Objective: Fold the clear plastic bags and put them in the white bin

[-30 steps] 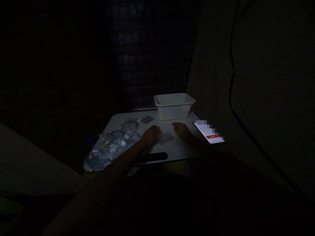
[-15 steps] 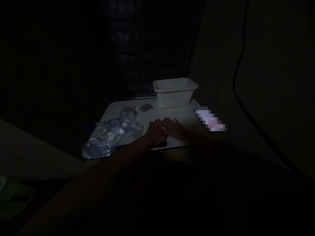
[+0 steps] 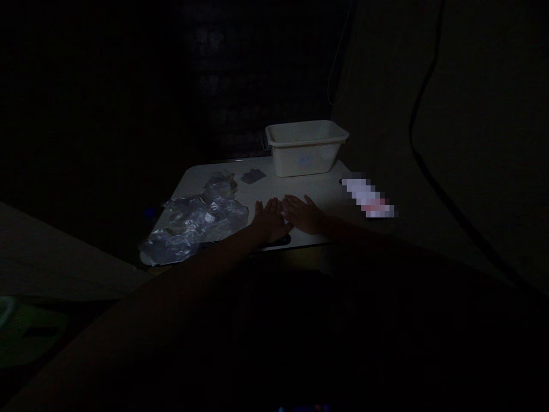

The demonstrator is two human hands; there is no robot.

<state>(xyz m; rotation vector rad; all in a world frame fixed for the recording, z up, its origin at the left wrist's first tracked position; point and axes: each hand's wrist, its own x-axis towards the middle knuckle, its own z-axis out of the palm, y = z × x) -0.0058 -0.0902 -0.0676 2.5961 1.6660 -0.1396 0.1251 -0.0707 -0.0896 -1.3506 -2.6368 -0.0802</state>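
Observation:
In very dim light, my left hand point(image 3: 271, 224) lies flat with fingers stretched forward on a white table point(image 3: 295, 187). Right beside it, my right hand point(image 3: 303, 214) is also flat, its fingers angled toward the left one. A small pale patch shows between the two hands; whether something thin lies under them I cannot tell. Just below my left hand, a dark handle-like piece point(image 3: 283, 240) is set at the table's front edge. Crumpled clear plastic bags point(image 3: 201, 220) spread to the left of my hands. A small flat plastic packet point(image 3: 253, 175) rests farther back.
A white plastic tub point(image 3: 306, 159) stands at the back right of the table. A blurred-out bright flat object point(image 3: 368, 197) lies at the right edge. A dark cable point(image 3: 422, 157) hangs along the right wall. Something green point(image 3: 32, 335) is low on the left.
The whole view has shifted slightly, so the table and tub sit higher in the picture. Both hands stay flat side by side, and the pale patch between them shows more clearly.

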